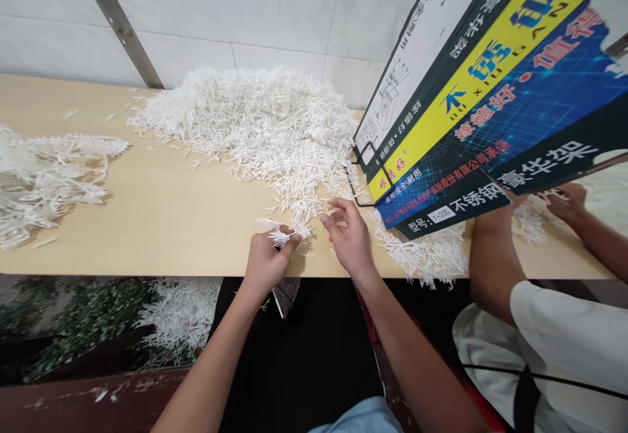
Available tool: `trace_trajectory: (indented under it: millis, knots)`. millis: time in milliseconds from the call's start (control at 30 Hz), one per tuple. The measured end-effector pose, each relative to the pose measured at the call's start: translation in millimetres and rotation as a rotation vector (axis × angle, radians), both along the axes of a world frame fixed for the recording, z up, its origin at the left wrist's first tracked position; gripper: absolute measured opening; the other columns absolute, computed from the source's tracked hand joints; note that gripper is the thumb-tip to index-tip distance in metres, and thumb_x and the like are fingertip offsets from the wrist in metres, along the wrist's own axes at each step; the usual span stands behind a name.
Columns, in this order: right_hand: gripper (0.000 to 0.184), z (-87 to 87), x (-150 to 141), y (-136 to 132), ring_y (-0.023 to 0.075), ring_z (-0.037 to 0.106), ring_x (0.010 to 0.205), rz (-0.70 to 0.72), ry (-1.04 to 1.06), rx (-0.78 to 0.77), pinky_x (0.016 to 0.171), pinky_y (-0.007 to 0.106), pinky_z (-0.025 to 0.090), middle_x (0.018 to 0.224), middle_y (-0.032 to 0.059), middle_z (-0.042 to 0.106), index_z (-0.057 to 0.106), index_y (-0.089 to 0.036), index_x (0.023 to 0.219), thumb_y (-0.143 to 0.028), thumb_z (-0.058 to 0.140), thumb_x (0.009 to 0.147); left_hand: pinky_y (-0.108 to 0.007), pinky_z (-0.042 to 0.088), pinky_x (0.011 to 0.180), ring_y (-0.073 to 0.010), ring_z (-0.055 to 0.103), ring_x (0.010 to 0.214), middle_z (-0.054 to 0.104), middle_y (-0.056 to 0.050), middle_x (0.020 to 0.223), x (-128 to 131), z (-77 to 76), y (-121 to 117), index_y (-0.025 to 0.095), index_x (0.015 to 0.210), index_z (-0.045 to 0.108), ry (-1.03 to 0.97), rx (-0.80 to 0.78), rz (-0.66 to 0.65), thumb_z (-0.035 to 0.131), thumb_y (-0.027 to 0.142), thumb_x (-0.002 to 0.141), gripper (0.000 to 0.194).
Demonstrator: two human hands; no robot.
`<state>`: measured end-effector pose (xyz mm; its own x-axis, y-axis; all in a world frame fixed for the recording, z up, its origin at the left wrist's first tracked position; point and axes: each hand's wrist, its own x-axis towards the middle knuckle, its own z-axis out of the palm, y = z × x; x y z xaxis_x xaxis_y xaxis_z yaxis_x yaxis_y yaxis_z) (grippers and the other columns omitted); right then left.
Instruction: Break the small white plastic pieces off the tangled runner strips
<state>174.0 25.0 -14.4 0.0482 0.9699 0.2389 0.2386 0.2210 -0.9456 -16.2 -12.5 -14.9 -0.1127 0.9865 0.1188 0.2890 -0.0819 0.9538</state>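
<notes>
My left hand (269, 259) is closed around a small bunch of thin white sprigs (280, 237), their tips fanning out past the thumb. Just to its right, my right hand (349, 240) hovers over the table edge with thumb and forefinger pinched together. A slim white piece (334, 210) shows at those fingertips. Beyond both hands a large heap of loose white stick-like pieces (255, 119) spreads across the tan tabletop (167, 224), with a narrow tongue of them reaching down between my hands. Whether they are plastic or plant, I cannot tell.
A printed cardboard box panel (471, 106) stands upright on the right, by a black wire frame (360, 203). Behind it are another person's arms (495, 256). More white strands (53, 171) lie at left. Under the table are white sprigs (181, 315) and green foliage (93, 315).
</notes>
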Motion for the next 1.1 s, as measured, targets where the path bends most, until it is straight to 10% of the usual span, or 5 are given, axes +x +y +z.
trace_trajectory:
  millis: [400,633,800,900,1100]
  knots:
    - [0.015,20.0,-3,-11,0.0195,0.065,0.088,0.33,-0.213,0.069,0.071,0.029,0.047,0.094,0.0045,0.071,0.074,-0.022,0.097,-0.033,0.064,0.096,-0.029,0.049,0.072,-0.0208,0.069,0.077,0.076,-0.004,0.079,1,1.0,-1,0.017,0.081,0.076,-0.126,0.027,-0.064,0.074,0.036,0.087,0.02]
    - [0.032,16.1,-3,-9,0.0138,0.044,0.062,0.268,-0.13,-0.081,0.06,0.029,0.034,0.063,-0.0026,0.047,0.053,-0.02,0.068,-0.032,0.051,0.098,-0.031,0.049,0.074,-0.0241,0.071,0.08,0.078,-0.006,0.081,8,8.0,2,0.016,0.083,0.077,-0.005,0.019,-0.112,0.073,0.036,0.085,0.02]
    - [0.035,8.4,10,6,0.0141,0.039,0.056,0.094,0.295,-0.114,0.054,0.028,0.037,0.061,-0.0027,0.038,0.042,-0.023,0.065,-0.04,0.053,0.093,-0.029,0.047,0.068,-0.0205,0.067,0.069,0.073,-0.002,0.07,3,8.3,5,0.016,0.076,0.074,0.031,-0.005,-0.113,0.07,0.03,0.082,0.016]
    - [0.028,6.7,14,11,0.0152,0.048,0.061,-0.075,0.448,-0.085,0.055,0.027,0.044,0.067,-0.0011,0.045,0.047,-0.024,0.074,-0.043,0.055,0.093,-0.027,0.045,0.062,-0.0188,0.065,0.064,0.069,0.0,0.064,-2,5.2,4,0.017,0.075,0.072,-0.026,-0.036,-0.038,0.07,0.033,0.084,0.019]
    - [0.026,15.7,-3,-9,0.0228,0.065,0.105,0.007,-0.152,0.082,0.079,0.032,0.054,0.121,0.009,0.068,0.069,-0.026,0.118,-0.039,0.062,0.098,-0.031,0.052,0.076,-0.0234,0.072,0.082,0.077,-0.005,0.082,-1,3.5,4,0.015,0.086,0.076,-0.1,-0.038,0.005,0.074,0.041,0.084,0.026]
